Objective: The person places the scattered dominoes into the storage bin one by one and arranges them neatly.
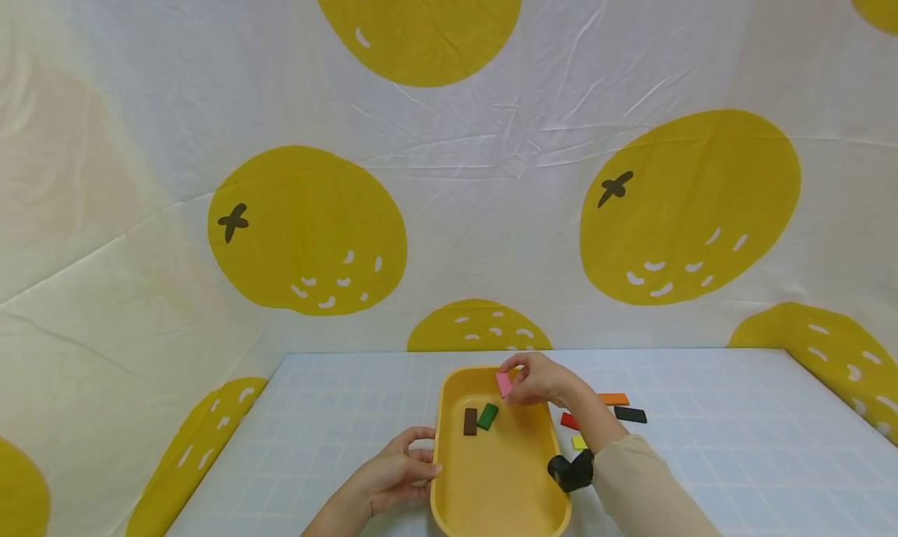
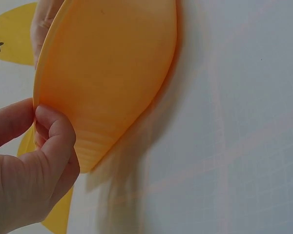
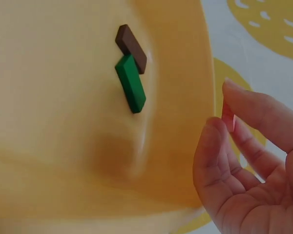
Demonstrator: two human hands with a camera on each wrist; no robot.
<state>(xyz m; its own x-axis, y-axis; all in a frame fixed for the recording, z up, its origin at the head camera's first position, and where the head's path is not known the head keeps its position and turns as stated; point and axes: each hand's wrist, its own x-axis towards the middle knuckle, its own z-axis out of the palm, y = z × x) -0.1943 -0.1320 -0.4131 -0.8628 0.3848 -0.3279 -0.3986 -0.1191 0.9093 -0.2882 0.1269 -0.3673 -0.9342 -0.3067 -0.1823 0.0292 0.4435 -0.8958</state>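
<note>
Pink block [image 1: 504, 385], one, held above the far end of the orange-yellow tray [image 1: 498, 486]; right hand [image 1: 539, 379] pinches it, thumb and fingertips only the block's thickness apart; I count two blocks lying inside the tray, toward its far end, one brown block [image 1: 471, 422], one green block [image 1: 487, 416], close together; four right of the tray: one orange block [image 1: 613, 399], one black block [image 1: 630, 415], one red block [image 1: 570, 421], one yellow block [image 1: 578, 443]; left hand [image 1: 400, 475] pinches the tray's left rim, thumb against fingers.
</note>
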